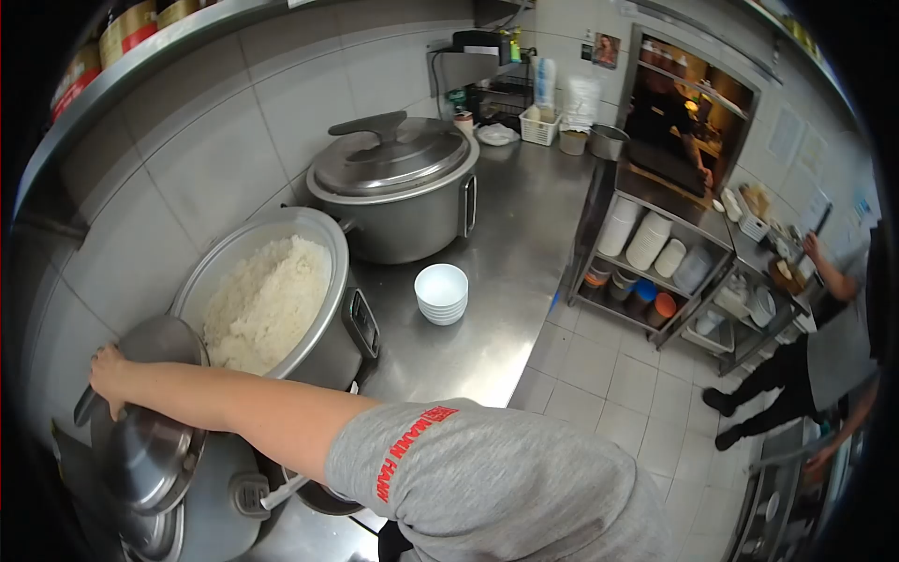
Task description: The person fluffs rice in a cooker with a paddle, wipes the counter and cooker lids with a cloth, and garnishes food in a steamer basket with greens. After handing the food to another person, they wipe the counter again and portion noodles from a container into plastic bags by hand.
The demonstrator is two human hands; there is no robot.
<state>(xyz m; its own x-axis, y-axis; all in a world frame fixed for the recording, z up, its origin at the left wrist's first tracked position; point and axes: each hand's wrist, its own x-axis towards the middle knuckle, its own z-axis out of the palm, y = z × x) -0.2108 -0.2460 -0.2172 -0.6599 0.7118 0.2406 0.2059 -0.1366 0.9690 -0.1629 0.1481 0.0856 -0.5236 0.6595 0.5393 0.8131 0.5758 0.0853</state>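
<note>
My right hand (110, 379) reaches far left across the view, its fingers wrapped around the dark handle of a metal cooker lid (150, 459). The lid is tilted on its side, and my forearm covers its middle. It overlaps a grey rice cooker (220, 510) at the lower left. Just beyond my forearm, an uncovered rice cooker (345, 342) holds a heap of white rice (267, 304). My left hand is out of sight.
A covered rice cooker (403, 220) stands behind the uncovered one. Stacked white bowls (441, 293) sit on the steel counter (510, 253). A white handle (286, 492) shows below my arm. Shelves (646, 267) hold containers. One person stands at the right, another behind the serving window.
</note>
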